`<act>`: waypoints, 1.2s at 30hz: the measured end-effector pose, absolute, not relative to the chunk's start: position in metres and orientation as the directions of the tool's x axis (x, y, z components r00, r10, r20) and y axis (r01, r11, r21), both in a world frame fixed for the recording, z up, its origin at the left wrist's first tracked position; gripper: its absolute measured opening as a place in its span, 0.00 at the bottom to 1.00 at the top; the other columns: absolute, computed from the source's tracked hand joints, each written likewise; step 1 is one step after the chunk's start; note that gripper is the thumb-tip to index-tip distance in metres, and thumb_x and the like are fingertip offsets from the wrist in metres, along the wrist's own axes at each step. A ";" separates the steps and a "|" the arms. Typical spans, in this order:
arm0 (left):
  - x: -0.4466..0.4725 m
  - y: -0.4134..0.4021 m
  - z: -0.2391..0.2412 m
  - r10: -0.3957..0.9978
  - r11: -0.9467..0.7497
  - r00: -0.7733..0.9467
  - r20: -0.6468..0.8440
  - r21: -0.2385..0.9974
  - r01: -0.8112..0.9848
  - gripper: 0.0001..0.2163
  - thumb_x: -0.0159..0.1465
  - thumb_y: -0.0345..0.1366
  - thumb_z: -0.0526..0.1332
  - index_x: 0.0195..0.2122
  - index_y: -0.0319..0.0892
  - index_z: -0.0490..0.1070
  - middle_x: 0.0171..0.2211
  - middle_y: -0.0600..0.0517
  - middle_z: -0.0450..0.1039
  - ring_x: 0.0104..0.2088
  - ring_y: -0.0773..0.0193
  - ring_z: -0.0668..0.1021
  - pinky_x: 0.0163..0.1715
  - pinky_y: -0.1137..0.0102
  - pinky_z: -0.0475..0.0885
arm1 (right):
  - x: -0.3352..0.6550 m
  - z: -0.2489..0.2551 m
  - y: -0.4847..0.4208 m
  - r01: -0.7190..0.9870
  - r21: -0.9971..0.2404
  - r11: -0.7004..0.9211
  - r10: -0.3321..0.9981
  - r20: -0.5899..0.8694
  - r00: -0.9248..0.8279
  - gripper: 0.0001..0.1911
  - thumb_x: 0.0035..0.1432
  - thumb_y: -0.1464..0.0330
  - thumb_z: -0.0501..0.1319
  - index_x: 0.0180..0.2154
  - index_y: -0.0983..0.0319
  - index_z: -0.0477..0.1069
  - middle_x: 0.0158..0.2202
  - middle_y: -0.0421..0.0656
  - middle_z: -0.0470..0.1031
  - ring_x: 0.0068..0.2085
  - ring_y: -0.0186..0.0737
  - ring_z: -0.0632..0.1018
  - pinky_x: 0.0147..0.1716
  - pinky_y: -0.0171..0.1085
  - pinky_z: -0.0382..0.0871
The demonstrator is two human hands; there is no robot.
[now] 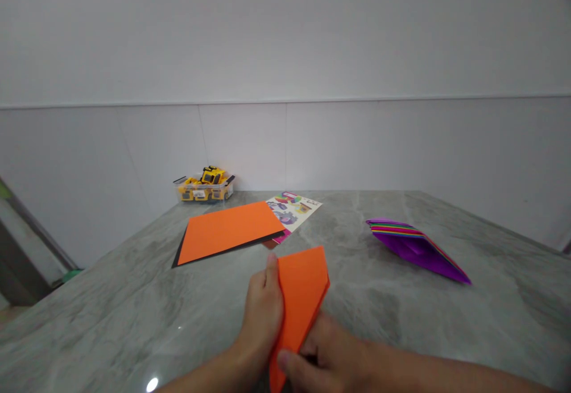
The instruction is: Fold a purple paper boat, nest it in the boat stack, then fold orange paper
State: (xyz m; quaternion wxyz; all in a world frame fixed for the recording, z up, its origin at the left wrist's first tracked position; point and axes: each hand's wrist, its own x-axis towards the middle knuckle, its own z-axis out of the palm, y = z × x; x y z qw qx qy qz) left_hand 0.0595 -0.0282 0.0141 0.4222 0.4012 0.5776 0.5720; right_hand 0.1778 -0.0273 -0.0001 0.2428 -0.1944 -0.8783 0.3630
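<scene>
A folded piece of orange paper (pixel 303 286) is held between my two hands above the near part of the table. My left hand (pixel 264 307) grips its left edge, thumb pointing up along the side, the other fingers hidden behind the paper. Lower down on the right, my right hand (pixel 328 354) pinches the paper, with the thumb on its front face and the fingers curled behind. The paper is wide at the top and narrows toward the bottom, its right edge showing layered folds.
Flat orange sheets (pixel 234 229) lie over a black sheet, partly covering a printed paper packet (pixel 294 210). A clear bin of yellow toy vehicles (pixel 205 186) stands at the back left. A folded purple paper boat (pixel 414 250) with rainbow edging rests on the grey marbled table (pixel 375 316).
</scene>
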 end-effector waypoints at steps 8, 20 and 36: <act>0.035 -0.025 -0.001 0.915 0.235 0.388 -0.115 0.931 -0.278 0.21 0.58 0.53 0.60 0.33 0.35 0.70 0.18 0.50 0.72 0.14 0.67 0.72 0.13 0.75 0.65 | 0.191 -0.008 0.010 0.040 -0.978 0.206 0.837 0.155 -0.525 0.33 0.52 0.42 0.52 0.15 0.63 0.62 0.08 0.34 0.53 0.11 0.25 0.53 0.12 0.29 0.46; 0.037 -0.031 0.006 0.927 0.241 0.315 -0.206 0.967 -0.079 0.17 0.55 0.50 0.62 0.34 0.40 0.65 0.14 0.59 0.66 0.07 0.74 0.62 0.05 0.80 0.56 | 0.196 -0.003 0.025 0.176 -0.871 0.459 0.801 0.320 -0.505 0.30 0.57 0.49 0.51 0.13 0.63 0.61 0.09 0.36 0.56 0.13 0.26 0.58 0.13 0.29 0.47; 0.033 -0.032 0.008 0.915 0.344 0.152 -0.373 0.920 0.185 0.16 0.59 0.50 0.56 0.26 0.42 0.62 0.09 0.64 0.54 0.05 0.76 0.52 0.03 0.78 0.56 | 0.206 -0.004 0.055 0.113 -0.955 0.273 0.891 0.207 -0.403 0.30 0.51 0.46 0.55 0.10 0.61 0.58 0.07 0.34 0.51 0.11 0.26 0.53 0.13 0.32 0.42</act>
